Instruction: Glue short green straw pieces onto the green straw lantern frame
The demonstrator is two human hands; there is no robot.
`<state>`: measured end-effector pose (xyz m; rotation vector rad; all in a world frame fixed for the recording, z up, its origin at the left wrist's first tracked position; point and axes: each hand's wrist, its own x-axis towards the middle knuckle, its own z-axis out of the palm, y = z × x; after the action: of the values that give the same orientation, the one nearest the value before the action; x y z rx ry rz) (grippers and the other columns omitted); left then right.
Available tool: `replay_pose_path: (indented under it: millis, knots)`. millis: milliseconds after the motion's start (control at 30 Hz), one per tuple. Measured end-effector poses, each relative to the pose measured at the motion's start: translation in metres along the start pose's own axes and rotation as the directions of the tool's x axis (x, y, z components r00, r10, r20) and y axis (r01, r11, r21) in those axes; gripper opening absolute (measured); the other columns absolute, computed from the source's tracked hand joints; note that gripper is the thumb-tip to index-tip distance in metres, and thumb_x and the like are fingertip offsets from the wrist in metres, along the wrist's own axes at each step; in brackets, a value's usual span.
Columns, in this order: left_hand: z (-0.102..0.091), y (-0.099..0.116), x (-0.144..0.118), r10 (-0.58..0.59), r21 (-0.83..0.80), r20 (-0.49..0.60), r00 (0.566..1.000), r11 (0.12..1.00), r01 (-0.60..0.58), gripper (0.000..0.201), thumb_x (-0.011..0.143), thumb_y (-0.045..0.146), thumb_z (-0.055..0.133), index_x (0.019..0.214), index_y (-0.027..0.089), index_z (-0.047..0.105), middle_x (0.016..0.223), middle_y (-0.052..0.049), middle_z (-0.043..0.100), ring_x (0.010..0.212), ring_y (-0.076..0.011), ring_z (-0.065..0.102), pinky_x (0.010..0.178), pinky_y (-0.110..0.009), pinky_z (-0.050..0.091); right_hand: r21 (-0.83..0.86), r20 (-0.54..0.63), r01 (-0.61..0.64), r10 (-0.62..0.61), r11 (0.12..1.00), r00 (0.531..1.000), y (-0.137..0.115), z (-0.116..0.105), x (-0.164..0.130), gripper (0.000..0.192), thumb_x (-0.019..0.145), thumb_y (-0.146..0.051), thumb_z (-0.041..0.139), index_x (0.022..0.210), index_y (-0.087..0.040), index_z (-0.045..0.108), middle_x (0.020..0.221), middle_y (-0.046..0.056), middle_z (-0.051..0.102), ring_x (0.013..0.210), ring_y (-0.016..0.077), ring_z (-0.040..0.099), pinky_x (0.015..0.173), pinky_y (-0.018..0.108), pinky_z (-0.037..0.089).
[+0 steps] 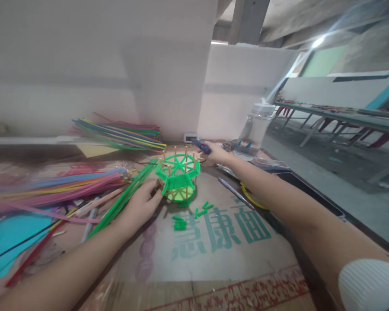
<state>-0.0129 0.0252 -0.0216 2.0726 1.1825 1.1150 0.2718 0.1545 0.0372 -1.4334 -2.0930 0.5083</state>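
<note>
A small round craft model of green pipe cleaners and upright wooden sticks stands on the cardboard. My left hand is at its left side, thumb and fingers closed on its lower edge; the fingertips are partly hidden. Beyond the model, my right hand reaches forward and grips a dark blue tool that looks like a glue gun. Short cut green pieces lie in front of the model. Long green pipe cleaners lie beside my left hand.
Bundles of coloured pipe cleaners lie at the back left, with pink and blue ones nearer. A pen and a yellow pipe cleaner lie under my right forearm. A clear water bottle stands at the back right, near the wall.
</note>
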Motion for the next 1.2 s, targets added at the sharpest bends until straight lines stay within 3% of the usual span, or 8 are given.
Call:
replay_pose_path:
  millis: [133,300,533,700,933,1067,1167,1200]
  knots:
    - [-0.001,0.001,0.000,-0.004,0.022,-0.002,1.000,1.000,0.004,0.027,0.091,0.040,0.049,0.078,0.020,0.060,0.077,-0.003,0.062,0.078,-0.0210,0.058,0.073,-0.031,0.046,-0.059,0.051,0.018,-0.015,0.998,0.999,-0.008,0.016,0.013,0.029,0.080,-0.022,0.069,0.108,-0.017,0.062,0.094,0.006,0.072,0.081,0.0200,0.066,0.075,0.029,0.051]
    - [-0.001,0.000,-0.001,-0.017,0.043,0.013,1.000,0.999,0.017,0.025,0.090,0.038,0.048,0.078,0.019,0.058,0.080,-0.004,0.062,0.081,-0.0221,0.058,0.077,-0.033,0.045,-0.102,0.120,0.026,-0.014,0.994,0.993,-0.007,0.026,0.028,0.019,0.080,-0.031,0.070,0.092,-0.016,0.065,0.078,0.002,0.069,0.070,0.0159,0.061,0.068,0.024,0.047]
    - [-0.001,0.002,0.000,-0.014,0.047,0.010,1.000,0.999,0.013,0.027,0.091,0.039,0.048,0.080,0.018,0.060,0.078,-0.003,0.061,0.078,-0.0216,0.058,0.075,-0.032,0.045,-0.176,0.032,-0.044,0.050,0.983,0.998,0.009,0.023,0.043,0.029,0.075,-0.026,0.071,0.101,-0.014,0.065,0.091,0.007,0.072,0.081,0.0200,0.063,0.074,0.026,0.047]
    - [-0.002,0.005,0.000,0.004,0.036,0.011,1.000,0.999,-0.004,0.026,0.090,0.038,0.048,0.077,0.019,0.059,0.075,-0.002,0.060,0.076,-0.0207,0.057,0.073,-0.031,0.045,-0.195,-0.059,-0.050,0.039,0.980,0.997,0.008,0.007,0.034,0.035,0.076,-0.022,0.067,0.110,-0.014,0.063,0.103,0.010,0.071,0.090,0.0235,0.063,0.081,0.030,0.047]
    - [-0.003,0.006,-0.001,-0.041,0.052,-0.024,0.999,0.998,0.042,0.015,0.081,0.031,0.051,0.080,0.020,0.062,0.079,-0.002,0.065,0.079,-0.0224,0.062,0.074,-0.032,0.048,-0.130,0.016,-0.091,0.094,0.987,0.995,0.000,-0.001,0.013,0.025,0.081,-0.023,0.063,0.106,-0.018,0.060,0.079,0.003,0.068,0.066,0.0165,0.062,0.061,0.024,0.047]
    - [-0.016,0.008,0.000,-0.153,0.086,-0.122,0.981,0.983,0.164,0.018,0.075,0.023,0.044,0.083,0.022,0.060,0.082,-0.002,0.067,0.080,-0.0231,0.064,0.078,-0.034,0.052,-0.095,0.113,-0.146,0.157,0.985,0.981,-0.004,0.007,0.006,0.022,0.079,-0.026,0.064,0.100,-0.018,0.061,0.060,0.000,0.063,0.053,0.0164,0.059,0.051,0.024,0.044]
    - [-0.039,0.001,0.011,-0.204,0.180,-0.245,0.948,0.951,0.251,0.023,0.070,0.023,0.044,0.086,0.022,0.062,0.087,-0.004,0.070,0.085,-0.0260,0.066,0.081,-0.039,0.053,-0.079,0.122,-0.145,0.154,0.986,0.981,-0.004,0.008,0.002,0.025,0.074,-0.024,0.068,0.098,-0.019,0.063,0.060,-0.002,0.061,0.054,0.0160,0.058,0.053,0.023,0.042]
    - [-0.047,-0.002,0.018,-0.201,0.224,-0.240,0.950,0.941,0.256,0.027,0.071,0.023,0.045,0.089,0.021,0.064,0.091,-0.004,0.071,0.089,-0.0267,0.067,0.085,-0.041,0.053,-0.071,0.117,-0.139,0.147,0.988,0.982,-0.004,0.008,0.001,0.026,0.072,-0.023,0.068,0.097,-0.019,0.063,0.063,-0.002,0.062,0.056,0.0161,0.058,0.054,0.023,0.043]
